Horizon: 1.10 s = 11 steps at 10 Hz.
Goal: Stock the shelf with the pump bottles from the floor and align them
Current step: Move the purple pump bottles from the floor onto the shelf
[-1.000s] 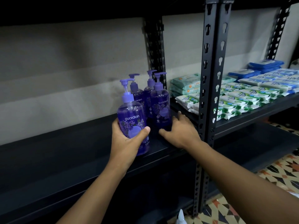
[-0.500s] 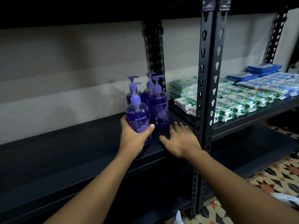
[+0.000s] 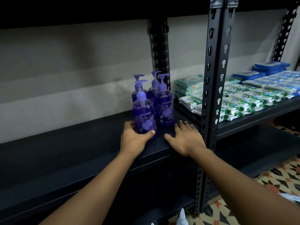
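Pump bottle (image 3: 143, 117) is gripped by my left hand (image 3: 134, 140), right hand (image 3: 186, 140) flat on the shelf (image 3: 81, 143); pushing hard may topple the other bottles (image 3: 164, 109)

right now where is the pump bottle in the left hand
In the head view the pump bottle stands on the dark shelf, gripped low by the left hand, just left of another purple bottle.

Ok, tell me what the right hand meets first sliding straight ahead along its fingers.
Likely the right hand would graze the front right pump bottle, just ahead and left of its fingertips; otherwise bare shelf to the rear post. Depth unclear.
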Available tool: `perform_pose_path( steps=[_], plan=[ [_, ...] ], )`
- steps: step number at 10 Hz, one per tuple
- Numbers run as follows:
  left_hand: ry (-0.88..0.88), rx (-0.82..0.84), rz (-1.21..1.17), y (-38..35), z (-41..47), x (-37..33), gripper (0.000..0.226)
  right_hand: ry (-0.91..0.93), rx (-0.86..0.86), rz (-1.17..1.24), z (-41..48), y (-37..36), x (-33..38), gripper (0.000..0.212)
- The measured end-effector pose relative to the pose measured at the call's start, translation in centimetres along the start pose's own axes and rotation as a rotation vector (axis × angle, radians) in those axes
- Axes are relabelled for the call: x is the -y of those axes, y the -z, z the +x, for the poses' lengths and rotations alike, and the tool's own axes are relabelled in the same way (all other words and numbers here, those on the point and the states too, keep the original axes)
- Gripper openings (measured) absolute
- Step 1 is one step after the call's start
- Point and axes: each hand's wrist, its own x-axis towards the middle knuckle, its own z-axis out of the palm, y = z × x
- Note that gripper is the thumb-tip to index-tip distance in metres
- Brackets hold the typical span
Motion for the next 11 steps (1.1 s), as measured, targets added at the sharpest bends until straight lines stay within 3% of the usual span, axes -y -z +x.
perform_pose_path(
  steps=[8,10,11],
  plan=[
    [0.048,-0.024,0.107,-2.1,3.5,-0.2,0.072,-0.015,-0.017,0.015,0.1,-0.2,0.1,0.084],
    [0.09,-0.028,0.064,-1.6,2.7,0.0,0.099,-0.01,-0.026,0.036,-0.1,-0.1,0.1,0.083],
    [0.109,-0.03,0.09,-0.7,1.5,0.1,0.102,-0.003,-0.035,0.046,-0.8,0.1,0.2,0.08]
  ],
)
